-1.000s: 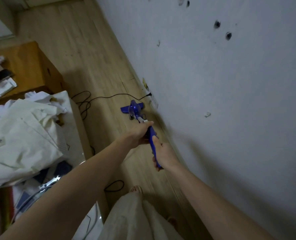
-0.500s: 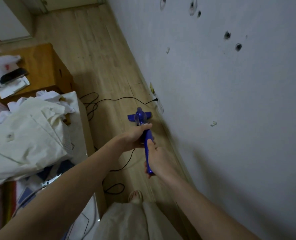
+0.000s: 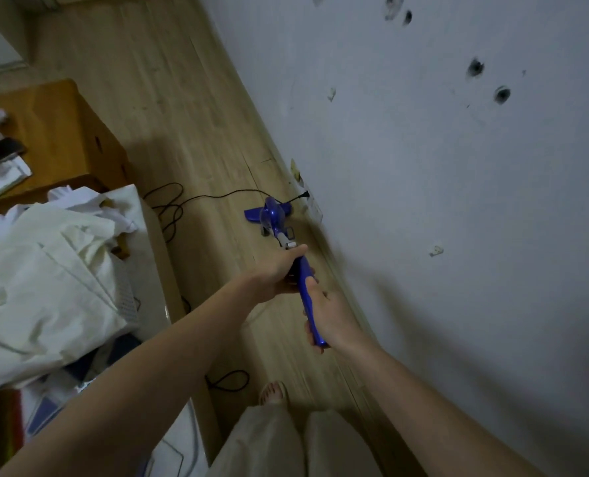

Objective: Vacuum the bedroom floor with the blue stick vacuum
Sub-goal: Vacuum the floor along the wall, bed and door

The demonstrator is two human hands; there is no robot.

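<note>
Vacuum (image 3: 273,215), one, gripped by two hands

One vacuum (image 3: 271,215) — two hands (image 3: 279,273) — one cord (image 3: 217,196).

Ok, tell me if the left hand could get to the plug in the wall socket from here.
Probably not: the left hand grips the vacuum handle, and the plug sits beyond the vacuum head.

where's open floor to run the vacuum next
Bare floor lies ahead, between the wooden cabinet and the wall. Crowded: cord loops beside the bed, just left of the vacuum, plus another loop near the foot.
</note>
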